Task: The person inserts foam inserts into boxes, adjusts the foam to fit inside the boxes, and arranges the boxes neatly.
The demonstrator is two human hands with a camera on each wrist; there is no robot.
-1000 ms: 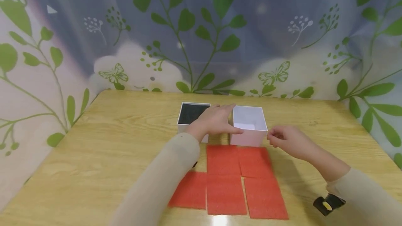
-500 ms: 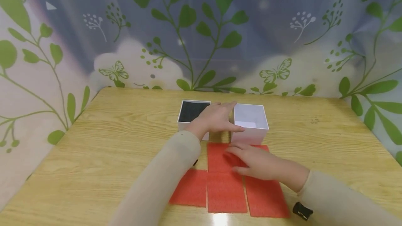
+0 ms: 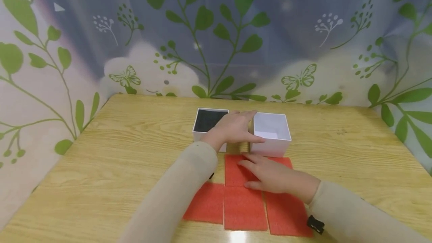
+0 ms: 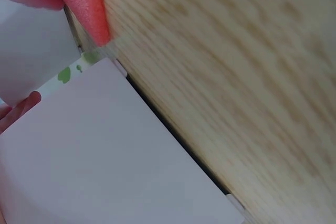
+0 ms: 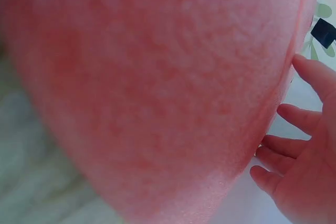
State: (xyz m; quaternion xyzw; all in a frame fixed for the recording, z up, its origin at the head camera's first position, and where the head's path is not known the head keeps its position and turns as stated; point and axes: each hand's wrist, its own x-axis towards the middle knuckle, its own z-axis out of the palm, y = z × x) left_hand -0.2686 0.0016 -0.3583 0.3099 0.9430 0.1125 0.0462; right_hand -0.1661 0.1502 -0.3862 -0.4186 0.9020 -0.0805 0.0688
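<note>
My left hand [image 3: 233, 127] reaches across the gap between two white boxes. Its fingers are spread, with the thumb along the near edge of the right-hand white box [image 3: 275, 147] and the fingertips by its far left corner. The other white box [image 3: 199, 136], partly behind this hand, has black material [image 3: 210, 119] inside. My right hand [image 3: 275, 175] rests with extended fingers over the upper red felt squares [image 3: 233, 168]. In the right wrist view its fingertips meet the edge of the red felt [image 5: 173, 93], close to a white box wall.
More red felt squares [image 3: 244, 209] lie side by side in a lower row, one of them [image 3: 206, 203] partly under the left sleeve [image 3: 172, 198]. They lie on a wood-grain table [image 3: 101, 168]. A patterned curtain [image 3: 189, 55] hangs behind the table's far edge.
My right hand has moved left from beside the right-hand box onto the upper red felt squares, its fingers now extended. My left hand has stayed between the boxes.
</note>
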